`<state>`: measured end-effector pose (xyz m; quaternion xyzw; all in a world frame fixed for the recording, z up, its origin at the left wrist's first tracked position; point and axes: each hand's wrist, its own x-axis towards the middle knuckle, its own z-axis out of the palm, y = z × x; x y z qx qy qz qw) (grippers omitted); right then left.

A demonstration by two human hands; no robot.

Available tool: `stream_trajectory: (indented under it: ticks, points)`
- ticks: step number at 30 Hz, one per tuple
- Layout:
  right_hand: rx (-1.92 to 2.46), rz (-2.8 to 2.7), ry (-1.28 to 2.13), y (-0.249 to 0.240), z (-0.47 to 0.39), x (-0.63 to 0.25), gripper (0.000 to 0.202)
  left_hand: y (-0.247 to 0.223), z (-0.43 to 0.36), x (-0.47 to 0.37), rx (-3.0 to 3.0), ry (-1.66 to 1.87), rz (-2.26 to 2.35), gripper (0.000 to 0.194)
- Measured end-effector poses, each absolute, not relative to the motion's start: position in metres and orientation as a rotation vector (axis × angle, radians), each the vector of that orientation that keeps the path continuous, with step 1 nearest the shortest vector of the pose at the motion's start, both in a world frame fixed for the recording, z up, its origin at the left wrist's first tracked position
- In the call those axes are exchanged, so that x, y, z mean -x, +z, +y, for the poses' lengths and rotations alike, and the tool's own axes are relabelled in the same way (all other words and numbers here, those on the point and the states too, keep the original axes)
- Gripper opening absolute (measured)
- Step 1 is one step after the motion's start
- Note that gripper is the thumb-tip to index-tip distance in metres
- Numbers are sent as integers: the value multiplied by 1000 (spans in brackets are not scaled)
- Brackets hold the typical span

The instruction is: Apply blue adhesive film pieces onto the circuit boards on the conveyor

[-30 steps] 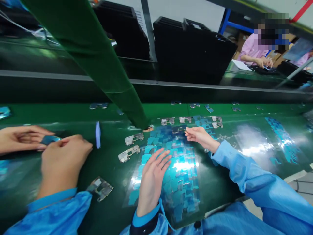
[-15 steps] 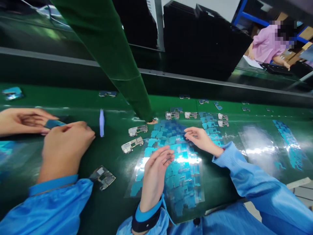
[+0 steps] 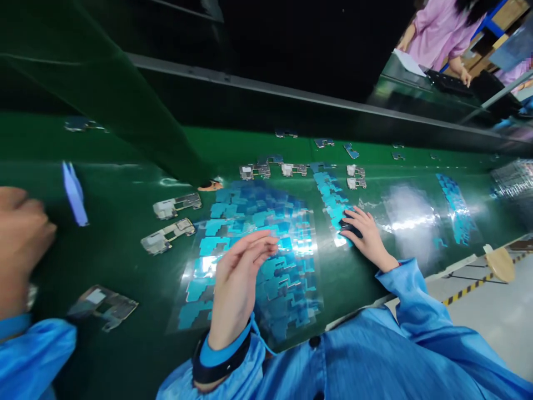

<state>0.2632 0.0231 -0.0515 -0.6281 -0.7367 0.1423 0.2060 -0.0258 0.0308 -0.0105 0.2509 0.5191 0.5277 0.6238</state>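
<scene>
My left hand hovers over a clear sheet covered with teal-blue, irregularly shaped film pieces. Its fingers are loosely bent, and nothing shows between them. Further right, my right hand has its thumb and fingers round a small dark piece, whose kind is not clear. That hand is at the lower end of a narrow strip of similar blue pieces. Left of the large sheet lie two silvery circuit boards.
A co-worker's hand is at the left edge, near lilac tweezers and another circuit board. Several small boards lie along the back of the green bench. A green-covered post slants across it. A person in pink sits beyond.
My right hand has moved right, from the large sheet to the narrow strip, and now has a dark piece in its fingers. My left hand stays over the sheet. The view has shifted right.
</scene>
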Motion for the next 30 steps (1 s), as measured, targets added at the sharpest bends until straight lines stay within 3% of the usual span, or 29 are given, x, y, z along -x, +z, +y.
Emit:
stream_trajectory:
  ticks: [5, 10, 13, 16, 24, 30]
  points:
    - [1615, -2047, 374, -19, 21, -234, 34, -6, 24, -7, -802, 903, 1111, 36]
    - [1371, -2231, 435, 3, 12, -199, 32, -6, 22, -26, -844, 798, 993, 25]
    - [1277, -2269, 650, 4, 13, -195, 40, -8, 23, -25, -767, 784, 969, 32]
    - [1240, -2153, 851, 3, 12, -201, 35, -12, 21, -23, -627, 762, 948, 32]
    - [1307, -1974, 549, -13, 4, -199, 13, -23, 24, -21, -350, 663, 878, 26]
    - [1261, -1903, 663, 0, -5, -194, 13, -27, 27, -24, -394, 673, 843, 29]
